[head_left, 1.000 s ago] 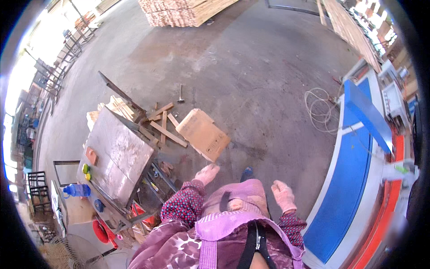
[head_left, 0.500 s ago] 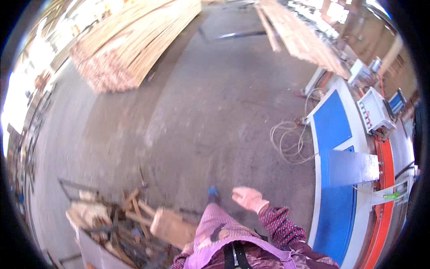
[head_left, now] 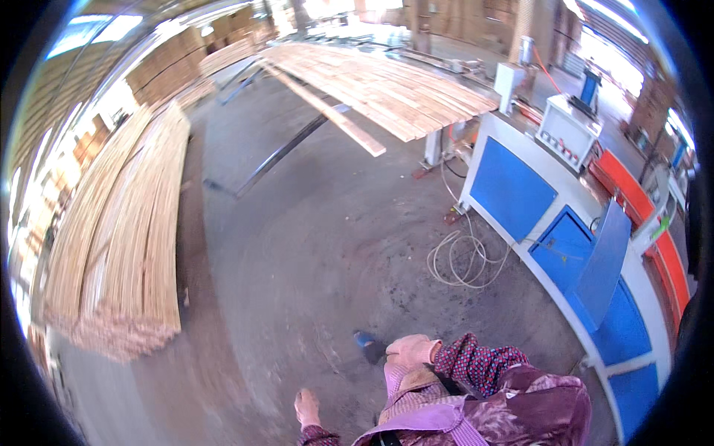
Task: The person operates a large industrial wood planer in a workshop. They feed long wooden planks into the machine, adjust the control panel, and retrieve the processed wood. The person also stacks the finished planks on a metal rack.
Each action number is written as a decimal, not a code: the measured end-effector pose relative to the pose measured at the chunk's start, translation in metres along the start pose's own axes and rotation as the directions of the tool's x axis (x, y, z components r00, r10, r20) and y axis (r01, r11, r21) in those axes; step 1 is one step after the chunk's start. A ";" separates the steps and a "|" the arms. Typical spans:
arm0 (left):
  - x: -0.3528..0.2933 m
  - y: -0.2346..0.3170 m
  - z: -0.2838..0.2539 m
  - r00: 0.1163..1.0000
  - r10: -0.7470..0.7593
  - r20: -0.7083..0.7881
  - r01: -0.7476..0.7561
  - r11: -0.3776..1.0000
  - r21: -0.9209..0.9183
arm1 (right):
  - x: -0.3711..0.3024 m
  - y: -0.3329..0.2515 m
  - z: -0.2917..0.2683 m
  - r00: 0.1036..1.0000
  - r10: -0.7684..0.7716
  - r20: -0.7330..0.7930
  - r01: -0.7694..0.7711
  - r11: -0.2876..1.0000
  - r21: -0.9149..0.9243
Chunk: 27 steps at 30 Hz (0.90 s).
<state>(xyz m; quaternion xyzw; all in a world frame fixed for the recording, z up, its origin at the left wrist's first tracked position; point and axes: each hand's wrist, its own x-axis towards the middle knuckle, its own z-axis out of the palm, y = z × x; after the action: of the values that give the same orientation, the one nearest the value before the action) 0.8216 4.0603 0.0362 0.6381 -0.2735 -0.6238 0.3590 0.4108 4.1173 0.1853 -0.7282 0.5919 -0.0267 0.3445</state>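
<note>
My right hand (head_left: 410, 349), in a pale pink glove, hangs in front of the purple apron (head_left: 428, 418). Its fingers are loosely bent, and nothing shows in them. To the left and lower down, my left hand (head_left: 306, 407) is held away from the body over the floor, also without anything visible in it; its fingers are small and slightly blurred. Neither hand touches a machine or board. One blue-tipped shoe (head_left: 364, 340) shows just left of my right hand.
A blue and white machine (head_left: 513, 186) with an orange rail runs along the right. Coiled clear hose (head_left: 465, 260) lies on the floor beside it. Ahead, planks (head_left: 379, 82) lie side by side on a stand with a metal leg (head_left: 282, 149). A tall board stack (head_left: 119, 245) stands left.
My view has swung right and lifted, bringing the plank stand nearer the middle. The scrap wood pile has left the picture. My left hand now shows out from the body; my right sits closer in.
</note>
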 end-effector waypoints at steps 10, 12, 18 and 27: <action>0.189 0.154 0.013 0.942 -0.275 0.193 0.097 0.771 0.629 | 0.331 -0.052 -0.138 0.998 -0.060 -0.030 0.059 0.998 -0.034; 0.241 0.193 0.016 0.933 -0.285 0.218 0.084 0.764 0.640 | 0.386 -0.081 -0.176 0.987 -0.113 -0.117 0.111 0.994 -0.018; 0.398 0.292 -0.021 0.917 -0.303 0.259 0.070 0.762 0.644 | 0.555 -0.133 -0.199 0.985 -0.067 -0.160 0.075 0.996 0.043; 0.637 0.492 -0.106 0.959 -0.199 0.200 0.075 0.864 0.498 | 0.741 -0.177 -0.253 0.940 0.037 -0.340 0.002 0.993 0.114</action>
<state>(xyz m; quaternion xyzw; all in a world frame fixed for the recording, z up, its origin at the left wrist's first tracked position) 1.0216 3.2738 0.0435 0.6435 -0.4169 -0.6332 0.1056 0.6678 3.3571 0.1984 -0.6867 0.6467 -0.1827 0.2773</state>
